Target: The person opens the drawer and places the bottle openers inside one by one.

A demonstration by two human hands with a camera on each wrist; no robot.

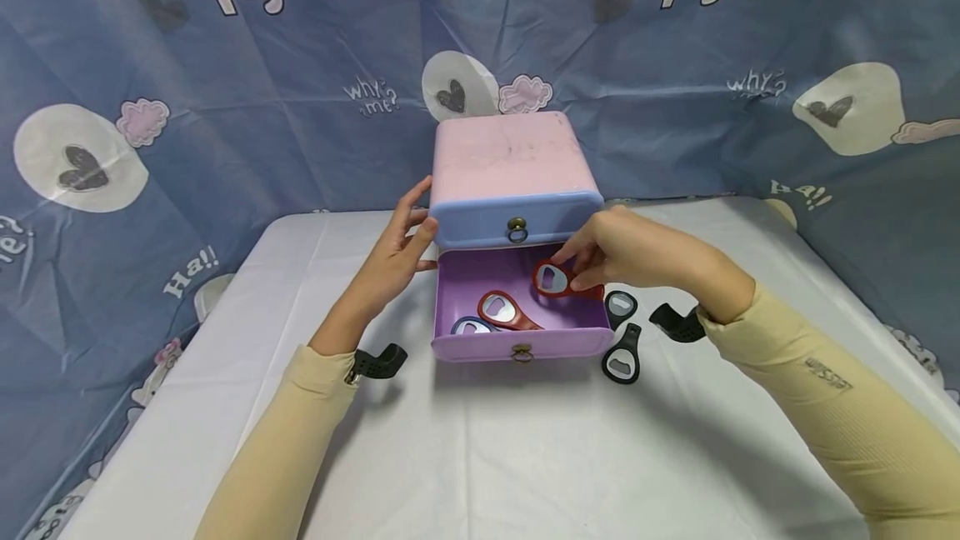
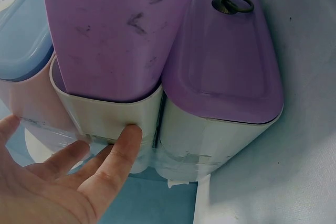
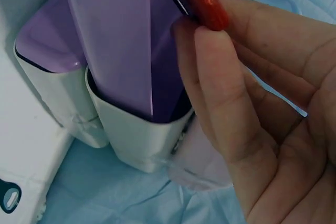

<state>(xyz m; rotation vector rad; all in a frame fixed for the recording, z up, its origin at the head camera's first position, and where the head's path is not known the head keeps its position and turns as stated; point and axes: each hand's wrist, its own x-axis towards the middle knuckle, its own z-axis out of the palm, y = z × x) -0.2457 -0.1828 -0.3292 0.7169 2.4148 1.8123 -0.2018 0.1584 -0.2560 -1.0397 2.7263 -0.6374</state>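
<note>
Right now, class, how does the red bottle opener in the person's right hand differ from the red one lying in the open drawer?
The held red opener is pinched by the right hand, raised over the purple drawer; the lying red opener rests untouched on the drawer floor, nearer the front. Both are red with metal heads.

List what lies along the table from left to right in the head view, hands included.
Left hand → blue opener → red opener lying in the drawer → red opener held by the right hand → black openers on the table.

Two black bottle openers (image 1: pixel 621 337) lie on my white bench (image 1: pixel 525 457) toward its right edge. A blue cartoon-printed cloth (image 1: pixel 225 107) hangs behind its far edge.
</note>
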